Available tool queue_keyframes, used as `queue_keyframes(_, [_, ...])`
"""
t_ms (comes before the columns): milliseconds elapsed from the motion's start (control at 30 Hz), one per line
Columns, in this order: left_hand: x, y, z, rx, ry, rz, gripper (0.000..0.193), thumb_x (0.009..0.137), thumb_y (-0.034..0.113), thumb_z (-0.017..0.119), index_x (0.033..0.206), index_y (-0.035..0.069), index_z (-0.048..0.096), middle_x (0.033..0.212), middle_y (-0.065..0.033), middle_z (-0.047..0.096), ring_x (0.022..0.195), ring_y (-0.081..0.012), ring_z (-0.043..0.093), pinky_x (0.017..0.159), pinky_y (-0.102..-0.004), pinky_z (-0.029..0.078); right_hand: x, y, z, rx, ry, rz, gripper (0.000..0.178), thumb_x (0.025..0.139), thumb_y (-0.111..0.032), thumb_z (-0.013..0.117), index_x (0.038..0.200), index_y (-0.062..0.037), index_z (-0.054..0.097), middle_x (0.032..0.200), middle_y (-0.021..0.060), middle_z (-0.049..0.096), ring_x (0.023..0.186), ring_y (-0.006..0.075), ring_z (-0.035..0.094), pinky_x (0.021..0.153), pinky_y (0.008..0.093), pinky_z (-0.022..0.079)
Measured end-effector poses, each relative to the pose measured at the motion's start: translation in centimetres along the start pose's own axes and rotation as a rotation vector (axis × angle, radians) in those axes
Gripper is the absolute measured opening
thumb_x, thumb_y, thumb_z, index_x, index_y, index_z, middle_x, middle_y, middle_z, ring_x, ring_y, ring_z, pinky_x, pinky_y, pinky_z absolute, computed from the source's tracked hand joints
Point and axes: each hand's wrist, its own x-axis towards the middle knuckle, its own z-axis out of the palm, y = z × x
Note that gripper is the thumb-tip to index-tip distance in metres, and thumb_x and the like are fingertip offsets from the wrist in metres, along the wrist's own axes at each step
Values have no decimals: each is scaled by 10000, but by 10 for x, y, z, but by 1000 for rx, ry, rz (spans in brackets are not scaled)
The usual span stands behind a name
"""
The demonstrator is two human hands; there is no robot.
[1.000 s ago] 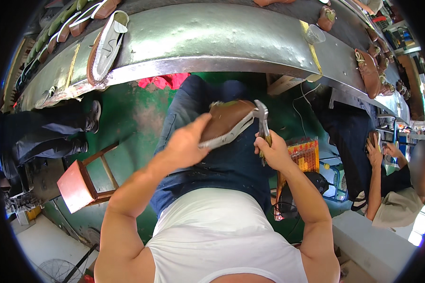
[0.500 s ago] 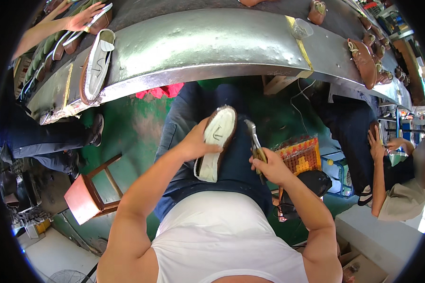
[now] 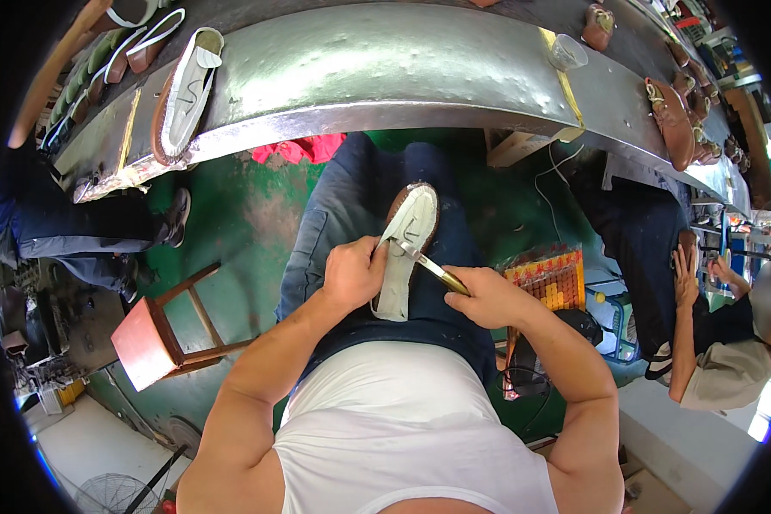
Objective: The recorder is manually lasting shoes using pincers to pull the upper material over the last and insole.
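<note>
Across my thighs lies a brown shoe (image 3: 394, 295), its pale underside turned up, toe pointing away from me, with a dark curved mark on it. My left hand (image 3: 351, 272) is closed at the shoe's left edge, thumb and finger pinching the pale layer near the middle. In my right hand (image 3: 488, 297) are pliers (image 3: 432, 267) with a curved metal head and yellowish handles. Their jaws touch the underside beside my left fingertips; whether they bite on the material cannot be made out.
A metal-topped bench (image 3: 360, 64) runs ahead, with another upturned shoe (image 3: 184, 107) at left, a clear cup (image 3: 567, 53) and brown shoes (image 3: 670, 124) at right. A wooden stool (image 3: 150, 343) stands left. A co-worker (image 3: 724, 343) sits at right; another person's arm (image 3: 47, 86) shows far left.
My right hand brought the pliers left onto the shoe's underside. The left hand shifted from gripping across the shoe to pinching its left edge, and the shoe now lies lower on my lap.
</note>
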Motion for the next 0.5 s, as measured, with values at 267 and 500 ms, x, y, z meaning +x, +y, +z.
queue_keyframes(267, [4,1,1,-50,-53,-102,232,946,192,594,874,-8,689,720,-229,641,677,-385,664,602,-428,514,13,13,18,-1,243,-167,116,909,-114,608,924,-3,576,698,86,594,648,170,568,625,335,469])
queue_keyframes(500, [-2,17,0,-39,-42,130,250,972,204,552,880,6,674,760,-216,646,709,-396,648,630,-432,515,16,-27,-50,262,-307,284,232,962,-226,576,1011,-5,631,873,65,674,757,139,638,580,275,516])
